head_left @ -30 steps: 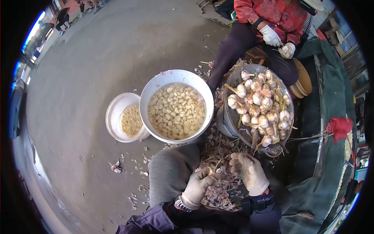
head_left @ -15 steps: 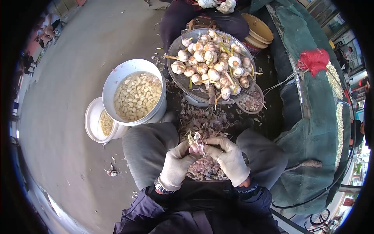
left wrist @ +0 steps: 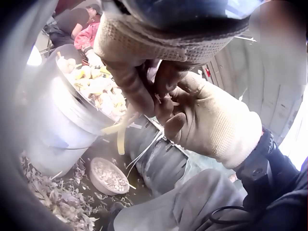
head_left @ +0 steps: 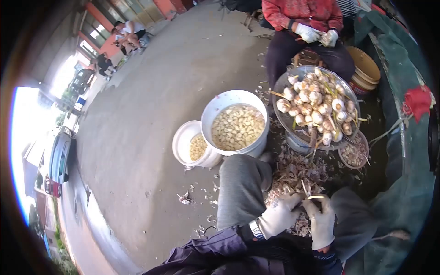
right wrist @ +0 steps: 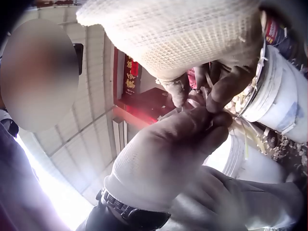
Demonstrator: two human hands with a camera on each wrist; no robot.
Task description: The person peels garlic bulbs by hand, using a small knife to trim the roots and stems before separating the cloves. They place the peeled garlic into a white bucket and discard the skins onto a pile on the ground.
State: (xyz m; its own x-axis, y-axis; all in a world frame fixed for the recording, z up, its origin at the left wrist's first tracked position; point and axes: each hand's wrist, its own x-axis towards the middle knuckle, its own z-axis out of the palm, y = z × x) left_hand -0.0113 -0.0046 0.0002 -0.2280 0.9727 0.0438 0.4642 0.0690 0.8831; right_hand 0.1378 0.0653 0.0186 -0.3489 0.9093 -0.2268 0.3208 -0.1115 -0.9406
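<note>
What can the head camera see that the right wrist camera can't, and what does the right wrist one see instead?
Only the head view shows the peeled cloves sitting in water, the red cloth and the parked car.

Only the right wrist view shows gold writing on something red, and big pale panels behind the hands.

Both show the left hand and right hand in pale gloves, close together, and the watch.

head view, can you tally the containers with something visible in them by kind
White buckets of cloves: 2
Round tray of garlic bulbs: 1
Small bowl, contents too small to tell: 1
Total: 4
</note>
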